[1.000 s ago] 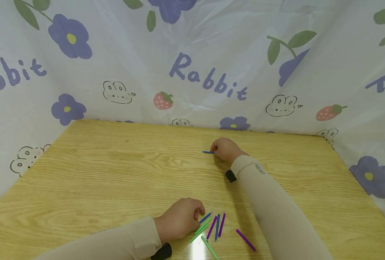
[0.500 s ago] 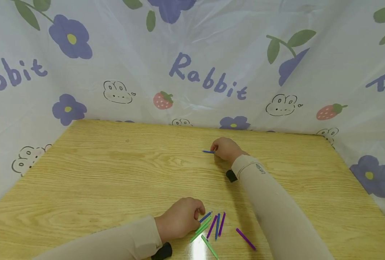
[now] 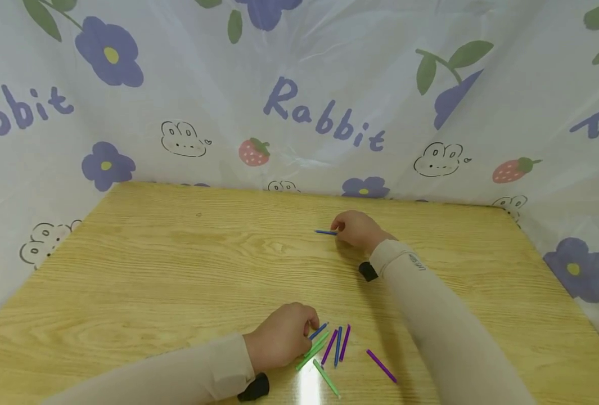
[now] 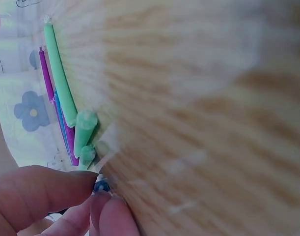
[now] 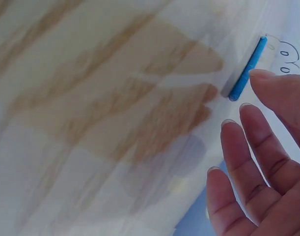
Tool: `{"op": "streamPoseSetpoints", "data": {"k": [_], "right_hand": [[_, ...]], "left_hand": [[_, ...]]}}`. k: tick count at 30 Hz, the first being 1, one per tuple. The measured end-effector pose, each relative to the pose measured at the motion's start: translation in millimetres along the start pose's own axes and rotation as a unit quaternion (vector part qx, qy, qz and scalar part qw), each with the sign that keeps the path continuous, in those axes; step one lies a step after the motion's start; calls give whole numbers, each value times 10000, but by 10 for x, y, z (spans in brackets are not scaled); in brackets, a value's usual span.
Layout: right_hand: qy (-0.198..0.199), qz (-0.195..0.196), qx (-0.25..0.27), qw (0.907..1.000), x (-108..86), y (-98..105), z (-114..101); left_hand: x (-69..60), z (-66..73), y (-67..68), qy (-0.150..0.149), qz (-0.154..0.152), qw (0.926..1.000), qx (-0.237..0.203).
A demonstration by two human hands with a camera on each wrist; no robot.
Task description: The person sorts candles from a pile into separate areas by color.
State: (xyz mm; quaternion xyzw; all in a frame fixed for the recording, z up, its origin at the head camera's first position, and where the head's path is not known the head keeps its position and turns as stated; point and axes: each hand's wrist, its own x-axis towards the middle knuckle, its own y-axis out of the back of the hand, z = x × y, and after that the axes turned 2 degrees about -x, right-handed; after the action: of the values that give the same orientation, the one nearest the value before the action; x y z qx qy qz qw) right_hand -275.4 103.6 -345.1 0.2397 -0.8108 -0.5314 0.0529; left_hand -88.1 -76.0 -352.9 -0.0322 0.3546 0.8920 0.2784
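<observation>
My left hand [image 3: 281, 336] is low in the head view, beside a loose group of thin candles. In the left wrist view, its thumb and fingers pinch the end of a blue candle [image 4: 101, 186]. Green candles [image 4: 60, 73] lie close by. Far up the table, my right hand [image 3: 359, 230] hovers at the right end of another blue candle [image 3: 324, 232]. The right wrist view has that blue candle [image 5: 248, 69] lying on the wood near the thumb tip, with the fingers extended and spread apart.
Purple candles [image 3: 345, 343] and a blue candle [image 3: 337, 347] lie right of the left hand. One more purple candle [image 3: 381, 366] lies apart, near the right forearm. The wooden table [image 3: 178, 253] ends at a printed curtain [image 3: 218, 112].
My right hand has shifted slightly right, showing a bit more of the far blue candle, which stays on the table. The left hand holds its place. The head view has tilted slightly.
</observation>
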Motion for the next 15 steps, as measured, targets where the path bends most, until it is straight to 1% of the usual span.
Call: {"op": "streamPoseSetpoints", "data": {"k": [4, 8, 10, 15], "right_hand": [[34, 15, 71, 10000, -56, 41, -4], [154, 66, 66, 9998, -101, 62, 29], [228, 79, 23, 9997, -129, 67, 42], [256, 34, -41, 9997, -219, 69, 36]], "left_hand": [[-4, -5, -1, 21, 9, 10000, 10], [-6, 6, -8, 42, 25, 10000, 66], [-10, 14, -12, 35, 46, 9999, 112], [-28, 32, -14, 67, 93, 9997, 229]]}}
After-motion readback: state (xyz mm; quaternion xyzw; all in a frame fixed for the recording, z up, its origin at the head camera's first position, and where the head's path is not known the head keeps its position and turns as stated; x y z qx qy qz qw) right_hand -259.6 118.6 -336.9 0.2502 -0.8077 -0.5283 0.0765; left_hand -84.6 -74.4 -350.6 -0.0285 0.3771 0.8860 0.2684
